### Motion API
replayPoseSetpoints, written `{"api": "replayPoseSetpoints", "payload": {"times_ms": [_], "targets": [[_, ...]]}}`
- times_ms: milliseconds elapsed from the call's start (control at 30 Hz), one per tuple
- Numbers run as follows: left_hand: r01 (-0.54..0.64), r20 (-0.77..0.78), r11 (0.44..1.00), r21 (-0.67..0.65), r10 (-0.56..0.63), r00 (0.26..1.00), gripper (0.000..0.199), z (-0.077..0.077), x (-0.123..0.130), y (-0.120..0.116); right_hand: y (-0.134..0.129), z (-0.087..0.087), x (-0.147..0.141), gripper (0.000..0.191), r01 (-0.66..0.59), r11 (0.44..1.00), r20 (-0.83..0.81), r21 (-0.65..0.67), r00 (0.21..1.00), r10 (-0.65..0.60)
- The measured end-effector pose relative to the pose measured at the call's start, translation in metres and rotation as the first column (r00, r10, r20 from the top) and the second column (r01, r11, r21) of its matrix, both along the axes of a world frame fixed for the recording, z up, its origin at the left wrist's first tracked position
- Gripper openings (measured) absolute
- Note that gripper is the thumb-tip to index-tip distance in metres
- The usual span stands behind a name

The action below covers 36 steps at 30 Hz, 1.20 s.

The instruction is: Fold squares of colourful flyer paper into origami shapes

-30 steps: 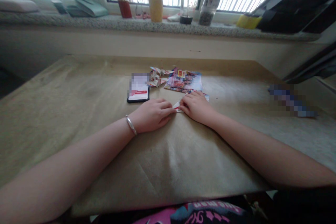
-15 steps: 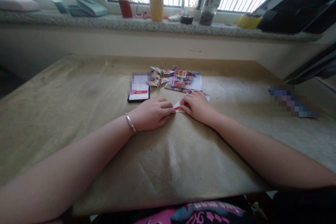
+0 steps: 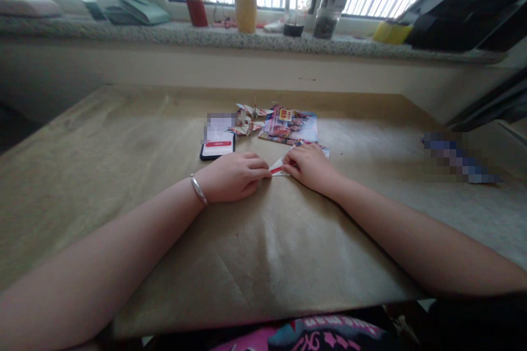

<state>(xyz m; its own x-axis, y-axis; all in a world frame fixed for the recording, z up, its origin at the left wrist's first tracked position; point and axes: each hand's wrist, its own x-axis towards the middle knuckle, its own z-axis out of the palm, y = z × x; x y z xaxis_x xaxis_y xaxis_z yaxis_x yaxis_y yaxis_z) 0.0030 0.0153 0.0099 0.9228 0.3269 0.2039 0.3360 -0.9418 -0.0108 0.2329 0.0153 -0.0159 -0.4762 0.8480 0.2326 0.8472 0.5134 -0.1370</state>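
Observation:
A small folded sheet of printed paper (image 3: 277, 169), white with a red stripe, lies on the table between my hands. The fingertips of my left hand (image 3: 236, 175) are drawn together at its pointed left end; a silver bangle circles that wrist. My right hand (image 3: 308, 167) is closed on the paper's right part, thumb and fingers pinching or pressing it, and covers much of it. A patterned corner of the paper shows beyond the right knuckles.
A phone (image 3: 218, 145) with a lit screen lies beyond my left hand. Folded paper figures (image 3: 247, 127) and printed leaflets (image 3: 290, 125) lie farther back. A blurred-out item (image 3: 459, 159) is at the right. Bottles and containers, one a red bottle (image 3: 196, 9), line the windowsill (image 3: 164, 30).
My left hand has slid slightly left along the paper toward its tip, baring more of the red stripe. My right hand has stayed in place.

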Motion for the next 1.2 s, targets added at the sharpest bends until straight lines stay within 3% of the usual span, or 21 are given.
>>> {"api": "replayPoseSetpoints", "payload": {"times_ms": [933,1200], "targets": [[0.003,-0.005,0.996,-0.087,-0.003,1.000,0.037,0.007,-0.011,0.004,0.001,-0.003,0.004,0.016,-0.004,1.000,-0.005,-0.024,1.000,0.004],[-0.015,0.069,0.997,-0.082,0.021,0.997,0.029,-0.001,-0.009,0.004,-0.001,-0.001,0.002,0.018,-0.002,1.000,0.002,-0.004,1.000,0.002]]}}
